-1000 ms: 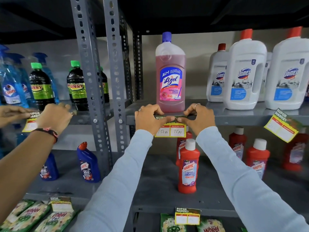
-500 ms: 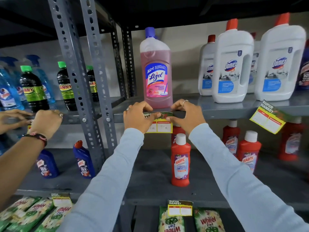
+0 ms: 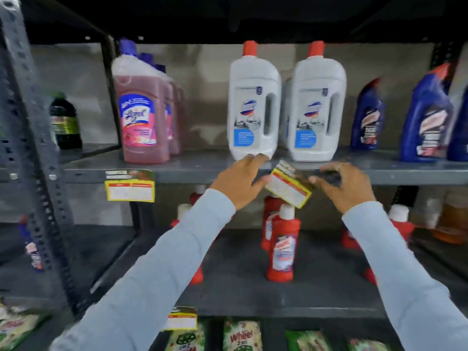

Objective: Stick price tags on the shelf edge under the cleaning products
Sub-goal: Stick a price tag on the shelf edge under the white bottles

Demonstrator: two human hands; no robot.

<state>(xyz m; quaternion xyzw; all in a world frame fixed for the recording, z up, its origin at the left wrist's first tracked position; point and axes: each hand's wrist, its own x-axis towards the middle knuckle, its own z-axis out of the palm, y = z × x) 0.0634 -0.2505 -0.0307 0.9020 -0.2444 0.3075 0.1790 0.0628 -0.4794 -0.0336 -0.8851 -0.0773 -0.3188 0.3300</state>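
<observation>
Both hands (image 3: pixel 240 182) (image 3: pixel 344 184) apparently touch tilted tag (image 3: pixel 288 187).

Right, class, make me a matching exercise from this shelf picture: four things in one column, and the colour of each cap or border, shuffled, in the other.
Things:
1. pink cleaner bottle
2. white jug
3. tilted price tag
4. dark bottle

Colours:
A. green cap
B. yellow border
C. purple cap
D. red cap

Pairs: 1-C, 2-D, 3-B, 4-A
</observation>
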